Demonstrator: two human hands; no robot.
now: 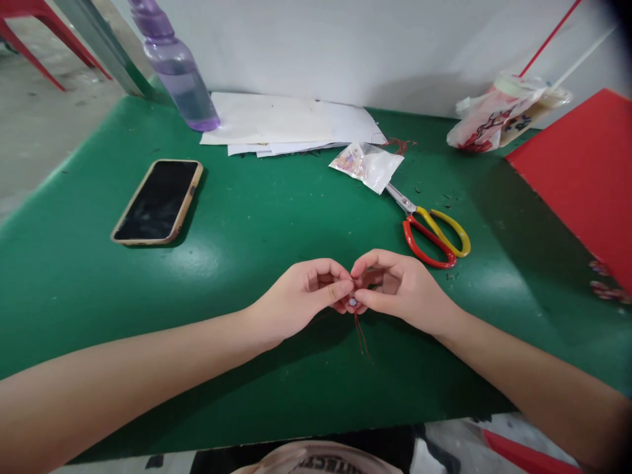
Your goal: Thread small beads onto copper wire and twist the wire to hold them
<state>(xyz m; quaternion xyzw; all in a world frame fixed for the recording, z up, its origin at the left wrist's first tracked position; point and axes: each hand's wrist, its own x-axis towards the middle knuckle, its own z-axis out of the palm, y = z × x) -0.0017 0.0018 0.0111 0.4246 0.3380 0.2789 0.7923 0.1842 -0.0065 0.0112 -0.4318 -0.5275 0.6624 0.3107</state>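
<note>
The left hand [301, 296] and right hand [405, 289] meet above the tabletop [276, 217], a little right of its middle and nearer the near edge than the far one. Between their fingertips is a small beaded thread piece [352, 301] with a pale, shiny bead. The left fingers are closed on it, thumb laid over the bent index finger. The right thumb and the fingers beneath it pinch its other side, while the right index finger curls above, apart from the thumb. The fingers hide much of the piece; thin reddish-brown threads [363, 339] hang from it towards the near edge.

Beyond the right hand lie scissors [412, 209], one handle loop yellow and the other red, the blades pointing away to the left and their tips hidden by a small clear-and-white packet [368, 164] of tiny coloured pieces. A loose tangle of reddish thread [401, 145] lies just beside the packet, near white papers [291, 120] stacked along the far edge. A purple-topped spray bottle [180, 76] stands at their left end, with bluish liquid inside. A phone [158, 201] in a tan case lies screen up and dark, towards the left edge.

At the far right, two drink cups [508, 112] with a red straw and a white straw stand in clear plastic; a dark branch-like design with red shows on one. A red box [582, 178] takes up the right side. Below the near edge, a light shirt [320, 459] carries partly hidden dark capitals, of which "ITECT" can be read.
</note>
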